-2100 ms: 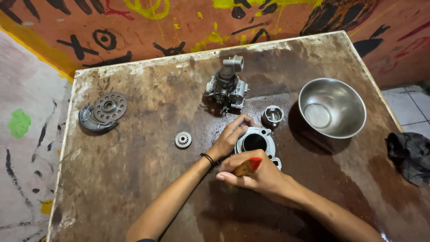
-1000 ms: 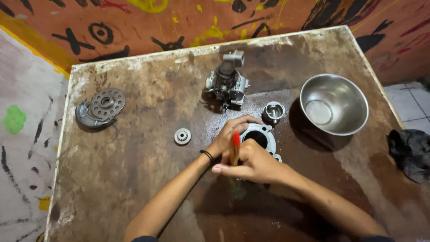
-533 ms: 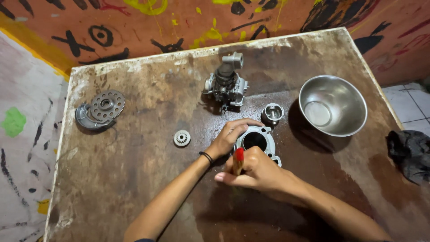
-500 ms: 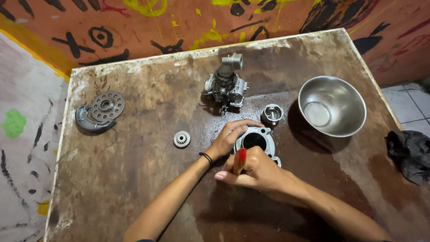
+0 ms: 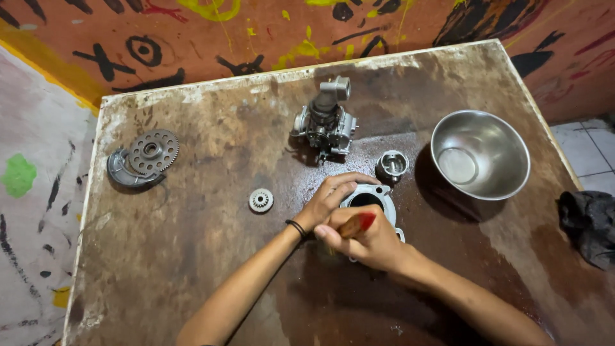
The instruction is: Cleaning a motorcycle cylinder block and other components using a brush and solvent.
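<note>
A grey metal engine cylinder (image 5: 371,198) with a round bore lies on the stained wooden table (image 5: 211,269). My left hand (image 5: 330,198) rests on its left rim and steadies it. My right hand (image 5: 362,238) sits just in front of the cylinder, closed around a small tool with a red-tipped wooden handle (image 5: 359,223). The working end of the tool is hidden under my fingers.
A carburettor (image 5: 325,122) stands behind the cylinder, a small piston (image 5: 391,164) to its right. A steel bowl (image 5: 479,154) sits at the right, a dark rag (image 5: 590,224) at the table's right edge. A small gear (image 5: 261,200) and clutch plates (image 5: 144,157) lie to the left.
My right hand has turned the red-handled tool from lying flat to upright and now angled right, staying in front of the cylinder. My left hand has kept its place on the rim.
</note>
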